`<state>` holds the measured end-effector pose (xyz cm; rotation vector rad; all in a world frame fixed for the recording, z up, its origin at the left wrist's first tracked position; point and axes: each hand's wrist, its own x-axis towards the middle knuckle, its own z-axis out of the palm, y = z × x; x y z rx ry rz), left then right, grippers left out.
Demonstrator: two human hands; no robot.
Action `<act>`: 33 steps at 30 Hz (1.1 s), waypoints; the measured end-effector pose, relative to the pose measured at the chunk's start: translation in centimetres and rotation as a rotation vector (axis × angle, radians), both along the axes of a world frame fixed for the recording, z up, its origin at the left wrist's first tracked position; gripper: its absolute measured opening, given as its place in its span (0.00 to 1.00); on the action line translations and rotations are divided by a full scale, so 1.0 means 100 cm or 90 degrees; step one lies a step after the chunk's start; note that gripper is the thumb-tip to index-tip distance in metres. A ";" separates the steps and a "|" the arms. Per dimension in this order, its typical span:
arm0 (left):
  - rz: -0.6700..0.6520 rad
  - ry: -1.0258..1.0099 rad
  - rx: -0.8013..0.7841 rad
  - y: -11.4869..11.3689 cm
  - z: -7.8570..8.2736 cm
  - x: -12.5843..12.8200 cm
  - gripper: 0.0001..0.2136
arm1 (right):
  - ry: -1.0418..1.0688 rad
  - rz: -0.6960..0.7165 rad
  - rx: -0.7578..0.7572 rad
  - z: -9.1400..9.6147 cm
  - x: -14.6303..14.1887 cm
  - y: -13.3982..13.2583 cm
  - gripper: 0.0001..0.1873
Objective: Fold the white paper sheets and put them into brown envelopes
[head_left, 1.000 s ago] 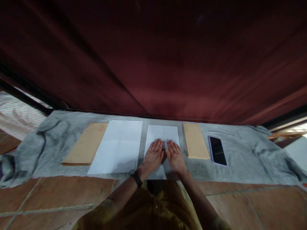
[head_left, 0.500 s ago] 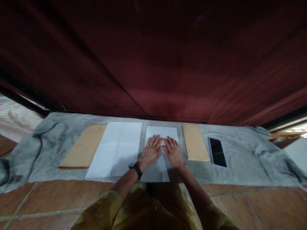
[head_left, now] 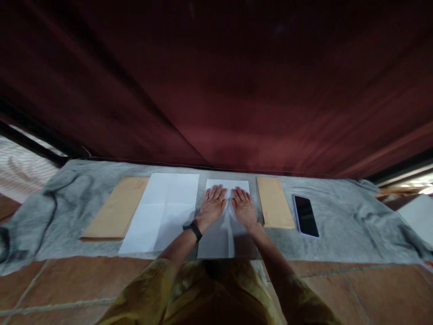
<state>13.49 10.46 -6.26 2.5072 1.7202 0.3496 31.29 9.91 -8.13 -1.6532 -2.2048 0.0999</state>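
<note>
Your left hand (head_left: 213,206) and your right hand (head_left: 244,208) had slid forward on the white paper (head_left: 214,241) during the last second, and your fingertips had come near its far edge. Because of this, more of its near half was uncovered, and the contact, as I judge, had passed to the far part. Both hands were flat, with the fingers stretched and gripping nothing; a small gap remained between them. A pale line ran through this gap toward you; I could not tell if it was a crease or an edge.

The paper lay directly in front of you, its near edge about at the border of the grey cloth (head_left: 348,221). On your left, only a narrow strip of cloth separated it from the white sheets (head_left: 176,194), which touched or overlapped the large brown envelope (head_left: 117,210). On your right, another narrow strip came before the small brown envelope (head_left: 274,203), with the phone (head_left: 306,216) just beside. Beyond the phone, the cloth gave the widest room.
</note>
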 end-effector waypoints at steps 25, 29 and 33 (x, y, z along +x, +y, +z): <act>0.056 -0.172 0.010 -0.153 -0.016 -0.047 0.29 | 0.121 -0.067 0.057 -0.017 0.038 -0.145 0.29; 0.018 -0.113 -0.015 -0.184 -0.005 -0.053 0.32 | 0.172 -0.100 0.030 -0.014 0.041 -0.169 0.29; -0.036 -0.019 0.000 -0.188 0.004 -0.047 0.32 | 0.277 -0.128 -0.008 -0.009 0.045 -0.164 0.27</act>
